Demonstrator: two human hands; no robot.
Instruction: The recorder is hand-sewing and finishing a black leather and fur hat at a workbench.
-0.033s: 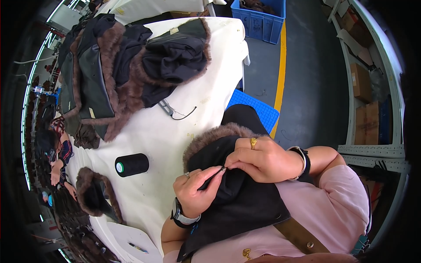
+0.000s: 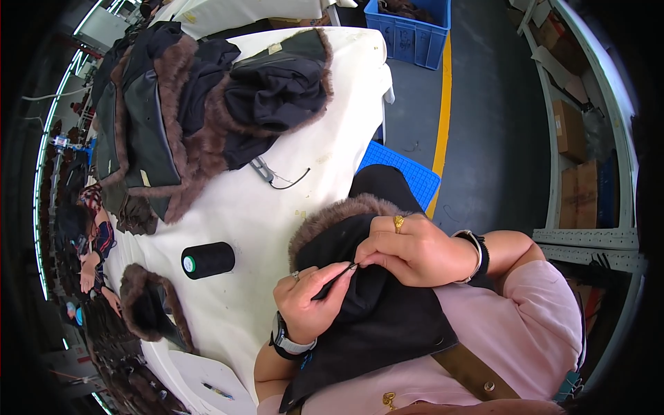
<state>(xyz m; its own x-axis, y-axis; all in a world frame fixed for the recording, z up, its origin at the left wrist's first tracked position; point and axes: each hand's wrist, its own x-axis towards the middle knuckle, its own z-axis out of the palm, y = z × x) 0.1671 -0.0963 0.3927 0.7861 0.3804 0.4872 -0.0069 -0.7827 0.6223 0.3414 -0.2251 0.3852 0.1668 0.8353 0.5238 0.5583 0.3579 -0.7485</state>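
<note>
A black fabric piece edged with brown fur (image 2: 346,216) lies across my lap, its dark cloth (image 2: 387,328) spread under both hands. My left hand (image 2: 308,304) pinches a folded edge of the black fabric between thumb and forefinger. Fingertips of my right hand (image 2: 411,250) are pressed together at that same fold, almost touching the left ones. Whatever lies between the right fingertips is too small to make out. On the white table, left of my hands, a spool of black thread (image 2: 211,260) rests on its side.
Fur-trimmed dark garments (image 2: 155,117) are heaped at the table's far left, beside a grey-handled tool (image 2: 261,169). A fur-trimmed loop (image 2: 142,304) and a pen (image 2: 217,391) lie nearer. Blue crate (image 2: 408,34) and shelving (image 2: 588,235) stand beyond. Another person's hand (image 2: 90,271) shows at left.
</note>
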